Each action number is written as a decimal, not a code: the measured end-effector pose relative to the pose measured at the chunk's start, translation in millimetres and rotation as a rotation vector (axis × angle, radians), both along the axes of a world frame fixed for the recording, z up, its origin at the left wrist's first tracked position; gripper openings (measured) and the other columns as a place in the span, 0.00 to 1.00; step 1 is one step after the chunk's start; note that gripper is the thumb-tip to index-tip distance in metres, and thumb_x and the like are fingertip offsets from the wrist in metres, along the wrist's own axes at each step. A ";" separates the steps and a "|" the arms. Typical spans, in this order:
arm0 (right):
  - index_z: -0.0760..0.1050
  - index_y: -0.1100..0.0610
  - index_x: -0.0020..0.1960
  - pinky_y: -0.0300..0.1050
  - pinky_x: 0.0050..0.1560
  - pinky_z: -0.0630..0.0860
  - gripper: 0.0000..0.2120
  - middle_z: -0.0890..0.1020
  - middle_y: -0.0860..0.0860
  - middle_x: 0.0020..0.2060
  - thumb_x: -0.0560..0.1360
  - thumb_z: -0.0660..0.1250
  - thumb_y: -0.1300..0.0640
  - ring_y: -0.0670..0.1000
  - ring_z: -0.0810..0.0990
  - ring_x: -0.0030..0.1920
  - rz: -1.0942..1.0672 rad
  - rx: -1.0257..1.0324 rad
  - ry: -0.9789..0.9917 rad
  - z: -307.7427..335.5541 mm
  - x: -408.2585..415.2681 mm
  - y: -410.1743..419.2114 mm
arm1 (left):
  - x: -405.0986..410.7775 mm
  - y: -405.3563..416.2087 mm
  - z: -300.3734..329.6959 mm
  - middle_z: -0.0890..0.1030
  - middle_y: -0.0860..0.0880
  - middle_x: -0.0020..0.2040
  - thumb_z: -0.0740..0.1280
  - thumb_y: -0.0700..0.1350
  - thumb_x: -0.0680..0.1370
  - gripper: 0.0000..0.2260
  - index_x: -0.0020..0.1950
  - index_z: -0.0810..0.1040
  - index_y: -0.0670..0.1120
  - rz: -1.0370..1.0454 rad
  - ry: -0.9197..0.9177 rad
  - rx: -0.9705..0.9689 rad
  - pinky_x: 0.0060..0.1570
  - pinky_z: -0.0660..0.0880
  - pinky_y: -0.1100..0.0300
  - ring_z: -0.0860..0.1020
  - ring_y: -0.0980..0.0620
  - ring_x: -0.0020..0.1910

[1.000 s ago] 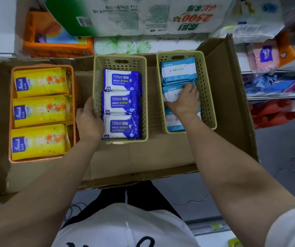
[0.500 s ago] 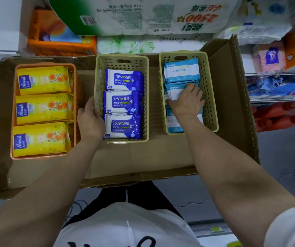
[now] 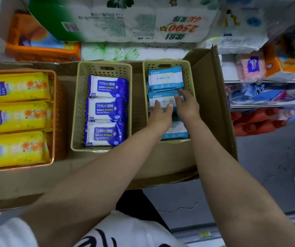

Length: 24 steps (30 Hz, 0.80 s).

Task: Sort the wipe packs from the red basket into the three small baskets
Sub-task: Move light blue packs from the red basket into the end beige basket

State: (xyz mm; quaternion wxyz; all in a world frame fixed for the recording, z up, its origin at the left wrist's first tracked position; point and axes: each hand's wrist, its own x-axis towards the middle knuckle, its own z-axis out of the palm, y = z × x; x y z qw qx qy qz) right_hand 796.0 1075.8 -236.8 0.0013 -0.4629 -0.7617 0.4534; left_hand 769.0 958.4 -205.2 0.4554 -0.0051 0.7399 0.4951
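Cardboard box (image 3: pixel 212 97), tissue-roll packs (image 3: pixel 125 20), red bottles (image 3: pixel 257 120).

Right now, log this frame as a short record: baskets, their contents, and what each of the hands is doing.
orange basket: three yellow packs in a row
middle beige basket: three dark blue alcohol wipe packs
right beige basket: light blue packs, at least three showing
left hand: reaching into the right beige basket, fingers on the middle light blue pack
right hand: on the same pack, beside the left hand
red basket: not in view
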 end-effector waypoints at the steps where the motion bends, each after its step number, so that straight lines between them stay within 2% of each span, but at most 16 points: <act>1: 0.68 0.51 0.74 0.50 0.67 0.71 0.20 0.71 0.51 0.71 0.83 0.59 0.51 0.53 0.70 0.70 -0.015 -0.051 0.003 -0.5 2.2 1.8 | -2.2 6.9 -4.5 0.56 0.46 0.80 0.54 0.57 0.84 0.30 0.81 0.46 0.49 0.043 -0.037 -0.044 0.72 0.62 0.52 0.61 0.46 0.76; 5: 0.69 0.51 0.73 0.42 0.62 0.67 0.19 0.72 0.50 0.71 0.83 0.59 0.51 0.50 0.70 0.69 0.020 -0.124 0.019 -7.5 8.6 5.0 | -6.1 23.0 -16.9 0.63 0.45 0.77 0.54 0.56 0.83 0.29 0.81 0.47 0.49 0.214 -0.076 -0.103 0.69 0.66 0.49 0.67 0.44 0.71; 8: 0.69 0.51 0.73 0.40 0.61 0.67 0.18 0.72 0.50 0.70 0.83 0.59 0.52 0.48 0.70 0.68 0.054 -0.155 0.047 -14.0 13.0 6.1 | -9.1 25.3 -23.7 0.71 0.45 0.70 0.53 0.55 0.84 0.23 0.77 0.57 0.49 0.289 -0.094 -0.078 0.65 0.70 0.48 0.73 0.46 0.64; 11: 0.68 0.48 0.73 0.38 0.56 0.70 0.18 0.72 0.48 0.69 0.83 0.60 0.54 0.44 0.71 0.63 0.065 -0.154 0.062 -17.0 18.0 9.1 | -8.3 22.5 -28.0 0.75 0.46 0.65 0.53 0.54 0.84 0.19 0.74 0.64 0.50 0.272 -0.043 -0.037 0.63 0.72 0.50 0.74 0.49 0.57; 14: 0.68 0.51 0.74 0.38 0.60 0.71 0.20 0.71 0.48 0.70 0.83 0.61 0.57 0.44 0.69 0.65 0.110 -0.092 0.070 -17.1 19.0 9.8 | -2.7 21.0 -30.5 0.76 0.50 0.64 0.54 0.51 0.84 0.17 0.74 0.65 0.52 0.258 0.045 0.012 0.61 0.72 0.52 0.75 0.51 0.59; 16: 0.67 0.53 0.74 0.38 0.66 0.63 0.20 0.66 0.49 0.75 0.82 0.61 0.58 0.47 0.66 0.72 0.155 -0.016 0.050 -17.2 18.6 8.2 | 0.3 19.9 -31.9 0.75 0.52 0.64 0.55 0.49 0.84 0.17 0.74 0.65 0.53 0.251 0.085 0.029 0.59 0.71 0.56 0.74 0.53 0.59; 18: 0.67 0.54 0.75 0.37 0.66 0.58 0.21 0.63 0.51 0.77 0.82 0.61 0.59 0.50 0.61 0.76 0.204 0.079 0.023 -17.2 17.9 5.9 | 0.5 19.6 -31.6 0.74 0.53 0.65 0.55 0.48 0.84 0.17 0.74 0.64 0.52 0.241 0.117 0.039 0.58 0.70 0.57 0.74 0.54 0.61; 21: 0.68 0.55 0.74 0.41 0.71 0.60 0.21 0.63 0.52 0.77 0.82 0.62 0.60 0.52 0.62 0.76 0.193 0.121 0.019 -14.6 17.2 2.0 | -3.3 21.8 -29.6 0.71 0.49 0.70 0.55 0.48 0.85 0.20 0.77 0.61 0.51 0.209 0.117 -0.003 0.66 0.69 0.52 0.72 0.50 0.66; 24: 0.70 0.57 0.73 0.50 0.75 0.63 0.20 0.65 0.54 0.76 0.81 0.63 0.61 0.53 0.61 0.76 0.185 0.183 0.086 -10.1 18.0 -2.4 | -2.7 21.5 -22.0 0.59 0.47 0.78 0.53 0.50 0.85 0.22 0.79 0.57 0.49 0.097 0.194 -0.123 0.73 0.63 0.52 0.63 0.48 0.74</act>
